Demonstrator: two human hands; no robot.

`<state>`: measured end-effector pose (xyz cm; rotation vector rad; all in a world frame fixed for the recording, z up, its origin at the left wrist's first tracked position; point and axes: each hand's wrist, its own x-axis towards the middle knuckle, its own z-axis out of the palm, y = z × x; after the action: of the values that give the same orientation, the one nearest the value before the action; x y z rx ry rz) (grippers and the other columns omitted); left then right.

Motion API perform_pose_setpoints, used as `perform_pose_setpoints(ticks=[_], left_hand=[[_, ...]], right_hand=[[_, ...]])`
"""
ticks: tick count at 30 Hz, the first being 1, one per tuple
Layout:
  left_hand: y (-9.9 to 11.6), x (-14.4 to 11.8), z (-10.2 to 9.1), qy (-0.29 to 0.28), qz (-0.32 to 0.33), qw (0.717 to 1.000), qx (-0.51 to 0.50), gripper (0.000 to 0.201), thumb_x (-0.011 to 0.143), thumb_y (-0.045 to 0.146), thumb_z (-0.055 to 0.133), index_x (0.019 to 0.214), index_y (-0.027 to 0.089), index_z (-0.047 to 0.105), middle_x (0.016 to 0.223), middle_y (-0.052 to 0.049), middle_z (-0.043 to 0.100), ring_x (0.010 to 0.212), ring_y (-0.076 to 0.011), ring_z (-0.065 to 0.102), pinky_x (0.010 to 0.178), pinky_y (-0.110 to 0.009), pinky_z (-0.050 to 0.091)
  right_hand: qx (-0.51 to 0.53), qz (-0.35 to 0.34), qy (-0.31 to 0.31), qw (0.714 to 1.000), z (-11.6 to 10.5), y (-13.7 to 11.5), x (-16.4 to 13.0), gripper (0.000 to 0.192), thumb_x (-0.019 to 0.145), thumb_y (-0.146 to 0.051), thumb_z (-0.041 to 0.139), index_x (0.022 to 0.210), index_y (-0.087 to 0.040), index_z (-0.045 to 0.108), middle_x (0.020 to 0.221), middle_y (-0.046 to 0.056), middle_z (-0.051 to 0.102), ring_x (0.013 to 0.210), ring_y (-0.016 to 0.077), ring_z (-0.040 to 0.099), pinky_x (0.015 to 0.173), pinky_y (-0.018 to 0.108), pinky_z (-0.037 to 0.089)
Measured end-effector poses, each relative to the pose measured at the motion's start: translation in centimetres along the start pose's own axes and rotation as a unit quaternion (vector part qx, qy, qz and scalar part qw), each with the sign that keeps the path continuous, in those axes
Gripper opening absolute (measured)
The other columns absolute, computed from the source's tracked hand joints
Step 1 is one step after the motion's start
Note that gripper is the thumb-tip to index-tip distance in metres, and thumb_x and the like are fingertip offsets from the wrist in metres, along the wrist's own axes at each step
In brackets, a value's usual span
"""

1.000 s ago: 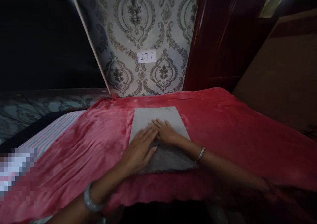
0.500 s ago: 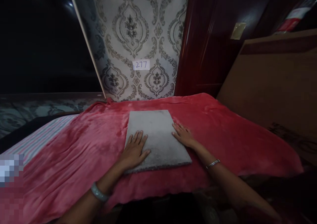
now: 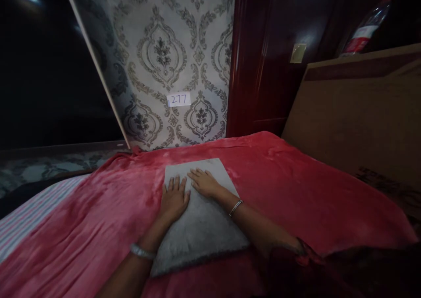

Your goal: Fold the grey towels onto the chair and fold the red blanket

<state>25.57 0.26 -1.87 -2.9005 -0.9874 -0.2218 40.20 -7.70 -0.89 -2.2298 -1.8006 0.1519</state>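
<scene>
A grey, soft-looking rectangular mat (image 3: 200, 227) lies flat on a red plush blanket (image 3: 283, 192). My left hand (image 3: 174, 199) rests palm down on the mat's left side, fingers spread. Close beside it, my right hand (image 3: 204, 181) lies flat on the upper middle of the mat, its fingers stretched toward the left. Neither hand holds anything. A band circles my left wrist and a thin bracelet my right.
A striped cloth (image 3: 39, 217) shows at the left. Behind stands a patterned wall with a paper label (image 3: 179, 99) reading 277. At right are a large cardboard box (image 3: 358, 109) and a plastic bottle (image 3: 363, 32). A dark screen (image 3: 49, 78) fills the upper left.
My right hand has moved left from the mat's right edge onto its middle, near my left hand. My left hand stays on the left side. The camera view has shifted slightly.
</scene>
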Motion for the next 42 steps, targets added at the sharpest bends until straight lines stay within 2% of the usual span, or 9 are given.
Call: perform_pose_setpoints(ticks=[7, 12, 16, 22, 25, 29, 34, 37, 42], left_hand=[[-0.4, -0.4, 1.3, -0.020, 0.002, 1.000, 0.002, 0.058, 0.101, 0.036, 0.034, 0.156, 0.019, 0.034, 0.163, -0.015, 0.028, 0.152, -0.0340, 0.024, 0.120, -0.058, 0.025], [-0.5, -0.1, 1.5, -0.012, 0.007, 1.000, 0.008, 0.059, 0.100, 0.037, 0.034, 0.156, 0.018, 0.035, 0.163, -0.015, 0.029, 0.151, -0.0347, 0.025, 0.120, -0.058, 0.026], [-0.4, -0.1, 1.6, -0.003, 0.012, 1.000, 0.008, 0.058, 0.100, 0.037, 0.035, 0.155, 0.018, 0.037, 0.162, -0.016, 0.030, 0.150, -0.0358, 0.028, 0.118, -0.060, 0.029], [-0.4, 0.0, 1.6, 0.015, 0.029, 0.999, -0.006, 0.058, 0.100, 0.037, 0.035, 0.154, 0.016, 0.040, 0.161, -0.018, 0.032, 0.149, -0.0374, 0.029, 0.117, -0.061, 0.029], [-0.4, -0.1, 1.5, 0.010, 0.026, 1.000, -0.013, 0.059, 0.099, 0.037, 0.034, 0.154, 0.015, 0.039, 0.161, -0.019, 0.031, 0.149, -0.0380, 0.029, 0.117, -0.062, 0.029], [-0.3, -0.2, 1.3, -0.006, 0.019, 1.000, -0.020, 0.060, 0.100, 0.039, 0.032, 0.156, 0.015, 0.036, 0.163, -0.018, 0.029, 0.150, -0.0369, 0.027, 0.119, -0.059, 0.027], [-0.3, 0.1, 0.5, -0.010, 0.022, 0.998, -0.061, 0.059, 0.101, 0.039, 0.033, 0.155, 0.016, 0.036, 0.163, -0.016, 0.030, 0.151, -0.0339, 0.026, 0.121, -0.056, 0.024], [-0.5, -0.8, -0.8, -0.007, 0.018, 0.996, -0.085, 0.057, 0.101, 0.035, 0.033, 0.152, 0.011, 0.040, 0.160, -0.018, 0.035, 0.150, -0.0302, 0.030, 0.121, -0.054, 0.024], [-0.6, -7.0, -1.7, 0.003, 0.091, 0.993, -0.072, 0.058, 0.097, 0.040, 0.042, 0.148, 0.011, 0.047, 0.153, -0.018, 0.047, 0.147, -0.0309, 0.036, 0.121, -0.055, 0.026]], right_hand=[[0.005, 0.178, -0.009, 0.984, -0.7, 9.9, 0.3, 0.061, 0.105, -0.048, 0.027, 0.161, -0.023, 0.023, 0.167, 0.007, 0.017, 0.154, 0.0288, 0.012, 0.122, 0.055, 0.014], [0.011, 0.225, -0.016, 0.974, -1.6, 12.1, 0.1, 0.060, 0.106, -0.046, 0.022, 0.161, -0.025, 0.019, 0.167, 0.003, 0.018, 0.154, 0.0268, 0.010, 0.124, 0.051, 0.012], [0.002, 0.232, 0.007, 0.973, -1.6, 8.5, -1.0, 0.063, 0.104, -0.044, 0.028, 0.162, -0.023, 0.016, 0.168, 0.009, 0.010, 0.154, 0.0285, 0.006, 0.122, 0.056, 0.014], [-0.013, 0.005, 0.001, 1.000, 1.5, -0.2, -8.2, 0.075, 0.099, -0.057, 0.042, 0.161, -0.020, 0.022, 0.167, 0.010, 0.011, 0.154, 0.0295, 0.006, 0.124, 0.054, 0.010], [-0.004, 0.077, -0.022, 0.997, 2.0, 0.8, -11.9, 0.075, 0.099, -0.060, 0.040, 0.161, -0.022, 0.022, 0.167, 0.008, 0.008, 0.154, 0.0295, 0.004, 0.123, 0.055, 0.011], [0.008, 0.205, -0.018, 0.979, 2.3, 6.0, -15.5, 0.067, 0.103, -0.052, 0.031, 0.160, -0.017, 0.024, 0.166, 0.010, 0.015, 0.154, 0.0251, 0.012, 0.123, 0.050, 0.016], [-0.001, 0.244, 0.118, 0.962, 2.6, 7.3, -17.6, 0.062, 0.102, -0.041, 0.030, 0.156, -0.011, 0.034, 0.162, 0.015, 0.029, 0.152, 0.0259, 0.022, 0.122, 0.049, 0.023], [0.003, 0.171, 0.149, 0.974, 1.6, 3.8, -17.0, 0.060, 0.101, -0.036, 0.030, 0.157, -0.014, 0.034, 0.163, 0.012, 0.028, 0.152, 0.0262, 0.020, 0.122, 0.052, 0.023], [0.009, 0.019, 0.057, 0.998, 1.6, -4.4, -14.7, 0.060, 0.101, -0.032, 0.032, 0.158, -0.012, 0.030, 0.165, 0.011, 0.022, 0.154, 0.0245, 0.015, 0.124, 0.050, 0.017]])
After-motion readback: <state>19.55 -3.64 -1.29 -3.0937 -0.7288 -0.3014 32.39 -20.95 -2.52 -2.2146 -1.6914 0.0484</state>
